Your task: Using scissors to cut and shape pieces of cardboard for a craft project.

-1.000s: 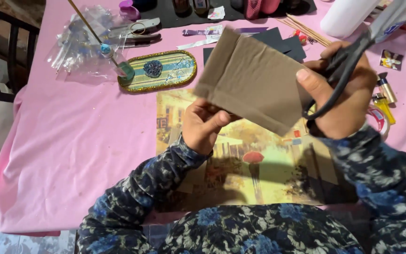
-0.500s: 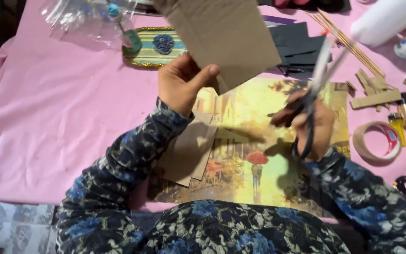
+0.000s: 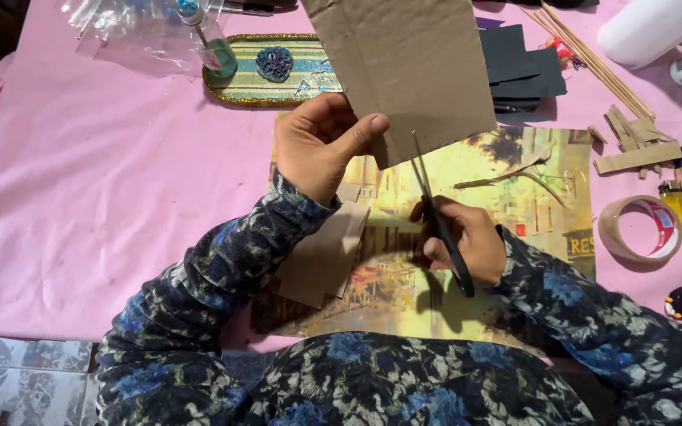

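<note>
Over a pink tablecloth: left hand pinching the lower edge of a cardboard sheet (thumb in front, fingers behind), held above a painted print; right hand wrapped through black scissors, blades pointing up at the sheet's bottom edge.

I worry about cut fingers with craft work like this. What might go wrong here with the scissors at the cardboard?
1. The left hand pinches the cardboard sheet right beside where the scissors meet its lower edge, so the thumb might get nicked.
2. The sheet is held in the air by one edge only; it may bend or twist, sending the cut off line.
3. The right hand works over a printed picture, which the blades could scratch.
</note>
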